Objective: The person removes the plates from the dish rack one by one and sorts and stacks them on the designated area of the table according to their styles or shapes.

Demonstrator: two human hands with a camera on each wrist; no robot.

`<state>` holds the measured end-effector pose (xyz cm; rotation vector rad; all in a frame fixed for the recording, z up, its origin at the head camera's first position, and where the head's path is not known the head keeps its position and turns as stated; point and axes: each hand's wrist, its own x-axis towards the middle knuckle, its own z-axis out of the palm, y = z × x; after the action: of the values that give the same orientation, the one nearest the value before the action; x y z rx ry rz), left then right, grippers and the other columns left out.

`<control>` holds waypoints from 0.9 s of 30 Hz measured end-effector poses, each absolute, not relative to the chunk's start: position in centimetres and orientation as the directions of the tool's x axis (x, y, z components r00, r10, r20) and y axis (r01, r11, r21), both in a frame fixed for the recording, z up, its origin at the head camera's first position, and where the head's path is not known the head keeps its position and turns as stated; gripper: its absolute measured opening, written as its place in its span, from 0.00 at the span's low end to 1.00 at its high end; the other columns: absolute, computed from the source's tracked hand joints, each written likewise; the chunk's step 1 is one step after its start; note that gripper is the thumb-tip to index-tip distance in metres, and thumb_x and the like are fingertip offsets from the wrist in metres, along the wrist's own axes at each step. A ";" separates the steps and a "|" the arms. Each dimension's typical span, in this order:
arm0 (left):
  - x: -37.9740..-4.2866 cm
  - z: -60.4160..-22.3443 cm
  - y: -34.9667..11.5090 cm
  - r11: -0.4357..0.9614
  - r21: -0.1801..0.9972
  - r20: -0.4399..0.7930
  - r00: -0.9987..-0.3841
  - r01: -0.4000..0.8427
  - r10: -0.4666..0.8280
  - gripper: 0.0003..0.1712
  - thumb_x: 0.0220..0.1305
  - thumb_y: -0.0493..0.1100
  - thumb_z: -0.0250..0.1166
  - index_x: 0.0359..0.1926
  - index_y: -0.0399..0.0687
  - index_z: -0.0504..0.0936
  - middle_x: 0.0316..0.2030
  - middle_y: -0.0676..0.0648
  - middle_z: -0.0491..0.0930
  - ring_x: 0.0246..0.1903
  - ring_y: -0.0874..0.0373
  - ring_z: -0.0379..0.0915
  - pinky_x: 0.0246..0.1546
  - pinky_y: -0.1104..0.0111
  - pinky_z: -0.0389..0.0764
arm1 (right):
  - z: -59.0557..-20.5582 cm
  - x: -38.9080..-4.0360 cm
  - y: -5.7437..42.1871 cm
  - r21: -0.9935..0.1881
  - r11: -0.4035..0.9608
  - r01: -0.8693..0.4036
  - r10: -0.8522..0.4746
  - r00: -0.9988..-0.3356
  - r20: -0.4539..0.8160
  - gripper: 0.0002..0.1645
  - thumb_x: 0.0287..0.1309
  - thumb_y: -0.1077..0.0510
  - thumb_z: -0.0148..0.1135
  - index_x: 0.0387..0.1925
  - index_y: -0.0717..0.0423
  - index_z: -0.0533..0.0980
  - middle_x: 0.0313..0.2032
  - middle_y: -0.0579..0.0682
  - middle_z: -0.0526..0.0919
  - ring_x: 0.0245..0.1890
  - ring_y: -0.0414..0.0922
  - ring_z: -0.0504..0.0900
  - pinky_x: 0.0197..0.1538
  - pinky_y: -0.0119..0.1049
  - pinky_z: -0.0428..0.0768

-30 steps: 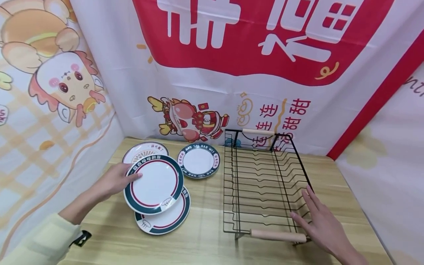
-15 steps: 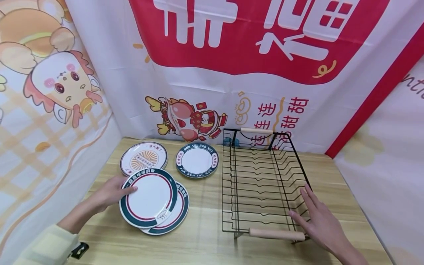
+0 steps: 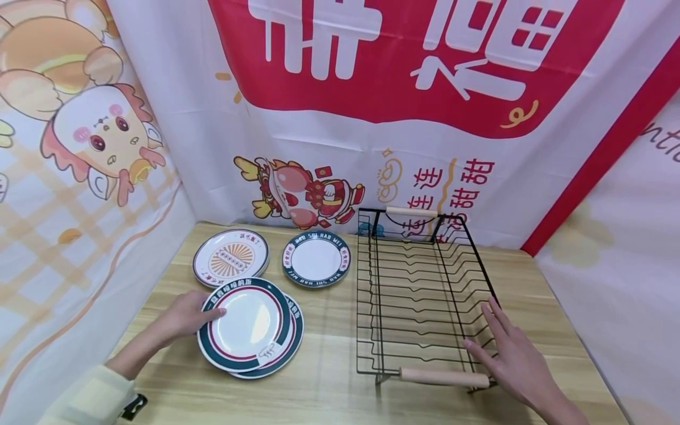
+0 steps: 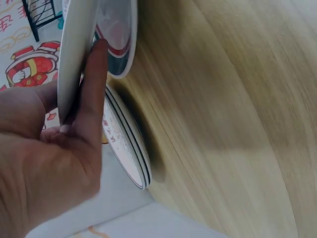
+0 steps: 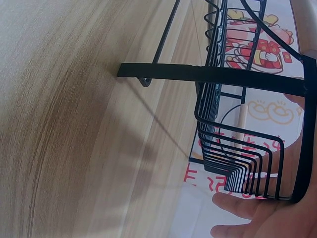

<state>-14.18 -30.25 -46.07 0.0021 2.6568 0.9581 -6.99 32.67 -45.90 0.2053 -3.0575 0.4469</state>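
My left hand pinches the left rim of a white dinner plate with a dark green border and red ring, thumb on top and fingers beneath. That plate overlaps a matching plate below it; in the left wrist view a gap shows between the held plate and the lower one. My right hand rests at the right front side of a black wire dish rack with wooden handles, fingers fairly straight outside, thumb toward the inside. The rack holds no plates.
A stack of plates with an orange sunburst lies at the back left. Beside it, near the rack, is a smaller plate with a lettered green rim. Printed cloth hangs behind the wooden table and along both sides.
My left hand has brought the green-rimmed plate down and toward me, over the matching plate, uncovering the sunburst plates behind. My right hand stays at the rack.
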 end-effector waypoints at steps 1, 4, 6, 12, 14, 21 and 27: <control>-14.2 -46.2 -30.2 0.794 0.600 -0.292 -0.951 -0.097 0.104 0.13 0.74 0.42 0.67 0.47 0.33 0.85 0.26 0.49 0.82 0.25 0.57 0.77 0.27 0.64 0.78 | -45.9 -7.0 32.7 -0.282 0.949 -0.137 -0.125 -0.990 0.063 0.56 0.72 0.32 0.61 0.82 0.64 0.54 0.82 0.64 0.51 0.70 0.78 0.64 0.59 0.77 0.73; -14.2 -46.4 -30.1 0.838 0.543 -0.287 -0.951 -0.064 0.113 0.14 0.73 0.45 0.68 0.45 0.36 0.85 0.24 0.50 0.81 0.23 0.57 0.76 0.26 0.63 0.78 | -46.0 -7.0 32.7 -0.283 0.949 -0.140 -0.126 -0.990 0.068 0.56 0.72 0.32 0.60 0.82 0.63 0.54 0.83 0.64 0.50 0.70 0.78 0.65 0.58 0.77 0.73; -14.2 -46.5 -30.1 0.864 0.503 -0.275 -0.954 -0.033 0.123 0.15 0.72 0.48 0.69 0.41 0.39 0.85 0.23 0.50 0.80 0.23 0.57 0.75 0.25 0.63 0.77 | -46.0 -7.0 32.8 -0.282 0.949 -0.138 -0.125 -0.990 0.064 0.56 0.72 0.31 0.60 0.82 0.63 0.53 0.83 0.64 0.50 0.70 0.78 0.65 0.58 0.77 0.73; -14.0 -46.8 -30.1 0.930 0.368 -0.267 -0.956 0.017 0.124 0.20 0.71 0.57 0.68 0.34 0.45 0.82 0.22 0.50 0.75 0.23 0.56 0.70 0.24 0.64 0.71 | -46.0 -7.0 32.8 -0.284 0.949 -0.135 -0.122 -0.991 0.060 0.57 0.72 0.30 0.59 0.82 0.63 0.54 0.83 0.64 0.50 0.69 0.79 0.65 0.58 0.77 0.73; -14.0 -46.7 -29.9 0.944 0.329 -0.271 -0.955 0.024 0.119 0.23 0.70 0.60 0.68 0.33 0.45 0.82 0.23 0.49 0.75 0.23 0.55 0.70 0.24 0.63 0.70 | -46.0 -6.9 32.7 -0.284 0.949 -0.135 -0.122 -0.990 0.064 0.56 0.72 0.31 0.59 0.82 0.64 0.54 0.83 0.64 0.50 0.70 0.78 0.65 0.59 0.77 0.72; -13.5 -46.4 -29.2 0.957 0.291 -0.280 -0.954 0.018 0.103 0.25 0.68 0.62 0.69 0.31 0.46 0.80 0.24 0.48 0.75 0.24 0.54 0.71 0.24 0.61 0.72 | -45.9 -6.9 32.6 -0.280 0.950 -0.139 -0.122 -0.990 0.076 0.55 0.72 0.32 0.61 0.82 0.64 0.55 0.83 0.64 0.51 0.69 0.78 0.65 0.60 0.77 0.72; -13.3 -47.4 -29.0 0.955 0.295 -0.291 -0.954 -0.016 0.074 0.25 0.68 0.62 0.70 0.27 0.49 0.78 0.21 0.49 0.74 0.22 0.55 0.71 0.22 0.63 0.69 | -45.8 -6.9 32.6 -0.280 0.951 -0.134 -0.120 -0.991 0.066 0.56 0.72 0.31 0.60 0.82 0.64 0.55 0.82 0.64 0.52 0.70 0.78 0.65 0.60 0.77 0.72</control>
<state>-13.25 -29.04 -47.41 0.0423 2.8055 0.4275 -6.94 32.62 -45.82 0.1987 -3.0547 0.4440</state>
